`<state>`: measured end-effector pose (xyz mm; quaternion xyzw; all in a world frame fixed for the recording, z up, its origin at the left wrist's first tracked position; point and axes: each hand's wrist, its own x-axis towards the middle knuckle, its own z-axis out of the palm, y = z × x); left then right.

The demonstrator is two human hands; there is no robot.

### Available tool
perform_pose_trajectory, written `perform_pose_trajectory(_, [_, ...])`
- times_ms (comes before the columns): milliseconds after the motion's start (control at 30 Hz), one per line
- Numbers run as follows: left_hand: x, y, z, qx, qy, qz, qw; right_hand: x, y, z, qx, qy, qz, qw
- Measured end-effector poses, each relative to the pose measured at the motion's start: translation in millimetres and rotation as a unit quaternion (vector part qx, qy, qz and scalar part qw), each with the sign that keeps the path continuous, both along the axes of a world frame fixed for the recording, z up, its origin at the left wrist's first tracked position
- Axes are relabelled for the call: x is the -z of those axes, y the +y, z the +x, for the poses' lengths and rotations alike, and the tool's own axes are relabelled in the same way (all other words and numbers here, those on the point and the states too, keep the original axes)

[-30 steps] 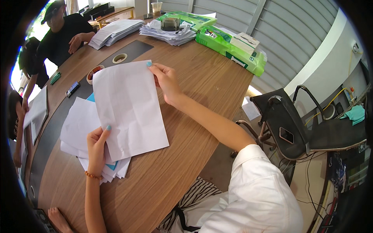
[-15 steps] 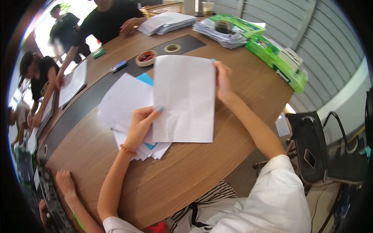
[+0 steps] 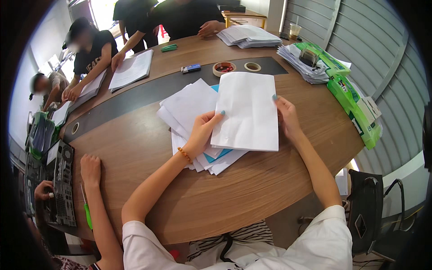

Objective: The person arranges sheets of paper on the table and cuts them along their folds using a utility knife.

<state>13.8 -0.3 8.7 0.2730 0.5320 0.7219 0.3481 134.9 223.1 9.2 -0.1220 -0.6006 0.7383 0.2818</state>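
Note:
Between my two hands, a white paper sheet [image 3: 246, 114] with faint creases is held up over the table; whether it is one sheet or a thin stack I cannot tell. My left hand [image 3: 201, 135], with a beaded bracelet at the wrist, pinches its left edge, thumb on top. On the right edge, my right hand [image 3: 286, 116] grips with the thumb in front and the fingers behind. Beneath and to the left lies a fanned pile of white papers [image 3: 186, 105], with a light blue sheet [image 3: 218, 155] showing among them.
Tape rolls [image 3: 252, 67] and a blue box [image 3: 191, 68] lie beyond the papers. Paper stacks [image 3: 249, 36] and green packages [image 3: 355, 110] line the far right. A co-worker's arm [image 3: 96, 193], a green-handled screwdriver [image 3: 87, 211] and a metal computer case [image 3: 63, 184] are at left. People work across the table.
The view has swung left, so the table and papers appear farther right. Both hands still hold the white paper, which now tilts back a little more.

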Motion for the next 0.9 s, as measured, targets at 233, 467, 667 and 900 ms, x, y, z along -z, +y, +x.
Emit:
perform_pose_trajectory(233, [1.8, 3.3, -10.3, -0.005, -0.113, 0.109, 0.988, 9.2, 14.6, -3.0, 0.059, 0.043, -0.082, 0.994])
perform_pose_trajectory(467, [6.5, 7.7, -12.9, -0.009, -0.088, 0.082, 0.993, 0.3, 39.3, 7.8, 0.167, 0.055, -0.169, 0.97])
perform_pose_trajectory(667, [9.4, 8.2, -15.1, 0.013, -0.123, 0.105, 0.987, -8.5, 38.6, 14.3, 0.196, 0.057, -0.036, 0.978])
perform_pose_trajectory(900, [14.5, 8.4, -17.8, -0.002, -0.111, 0.106, 0.988, -47.2, 11.3, 8.9, 0.24, 0.07, 0.174, 0.952])
